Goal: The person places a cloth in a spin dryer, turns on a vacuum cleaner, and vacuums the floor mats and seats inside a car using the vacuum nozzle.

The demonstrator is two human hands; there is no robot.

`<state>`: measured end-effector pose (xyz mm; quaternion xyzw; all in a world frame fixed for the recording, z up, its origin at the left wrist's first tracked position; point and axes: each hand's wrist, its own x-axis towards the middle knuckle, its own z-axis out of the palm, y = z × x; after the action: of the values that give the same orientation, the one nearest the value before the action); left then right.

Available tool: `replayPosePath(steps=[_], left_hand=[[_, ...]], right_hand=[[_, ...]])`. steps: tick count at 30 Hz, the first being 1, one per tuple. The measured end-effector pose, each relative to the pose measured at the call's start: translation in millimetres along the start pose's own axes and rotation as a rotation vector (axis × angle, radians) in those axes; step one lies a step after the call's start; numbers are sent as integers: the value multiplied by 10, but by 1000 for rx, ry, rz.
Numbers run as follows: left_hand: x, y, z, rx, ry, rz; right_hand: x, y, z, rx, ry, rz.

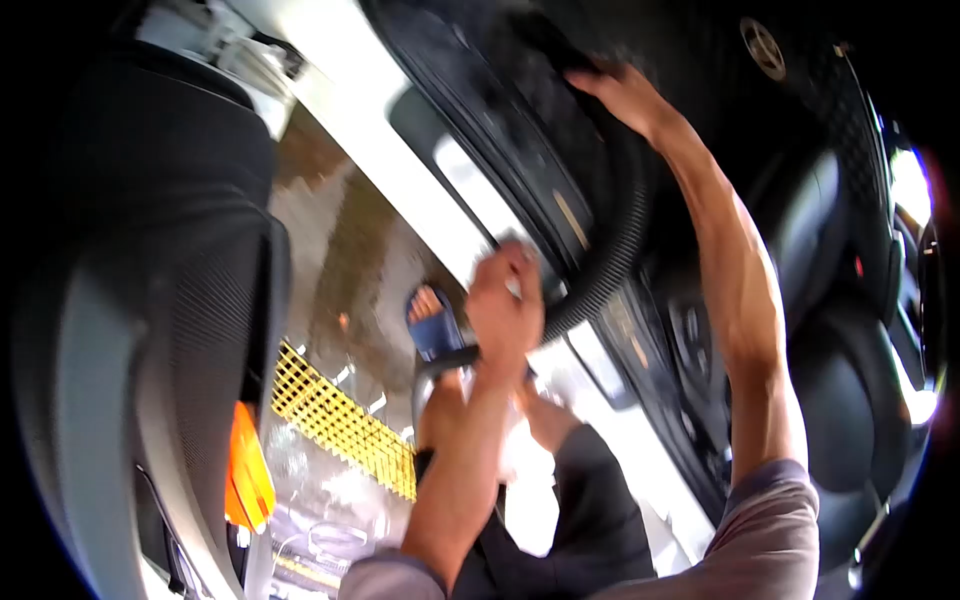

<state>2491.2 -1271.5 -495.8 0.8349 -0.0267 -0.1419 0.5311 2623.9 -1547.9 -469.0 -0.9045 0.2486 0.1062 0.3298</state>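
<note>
Now black ribbed vacuum hose (610,270), curved, gripped by left hand (505,310)

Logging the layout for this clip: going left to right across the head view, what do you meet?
Dark mesh seat back → orange object → yellow grating → sandalled foot → left hand closed on the ribbed vacuum hose → right hand pressed to the car floor.

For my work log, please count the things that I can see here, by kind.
Hands: 2, left hand and right hand
Ribbed black hose: 1
Orange object: 1
Yellow grating: 1
Blue sandal: 1
Total: 6
</note>
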Motion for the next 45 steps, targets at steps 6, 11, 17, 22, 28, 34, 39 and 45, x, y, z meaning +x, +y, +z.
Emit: replayPosePath(steps=[6, 11, 17, 22, 28, 34, 39, 45], left_hand=[[-593, -656, -457, 83, 148, 96], [-1251, -515, -804, 64, 100, -156], [-1679, -104, -1173, 106, -194, -150], [-1546, 47, -1076, 184, -389, -282], [-1171, 336, -808, 193, -589, -273], [-616, 416, -812, 278, -608, -65], [65, 598, -653, 440, -618, 117], [999, 884, -372, 714, -479, 693]], right_hand=[[-1048, 95, 122, 46, -196, 242], [-2043, -247, -363, 704, -274, 850], [-3177, -12, -575, 783, -273, 1021], [-4149, 309, -775, 909, -208, 1218], [-4863, 739, -737, 1016, -88, 1352], [-4322, 66, -537, 905, -5, 1213], [-3899, -520, -218, 439, 24, 893], [-4261, -667, -311, 1220, 74, 708]])
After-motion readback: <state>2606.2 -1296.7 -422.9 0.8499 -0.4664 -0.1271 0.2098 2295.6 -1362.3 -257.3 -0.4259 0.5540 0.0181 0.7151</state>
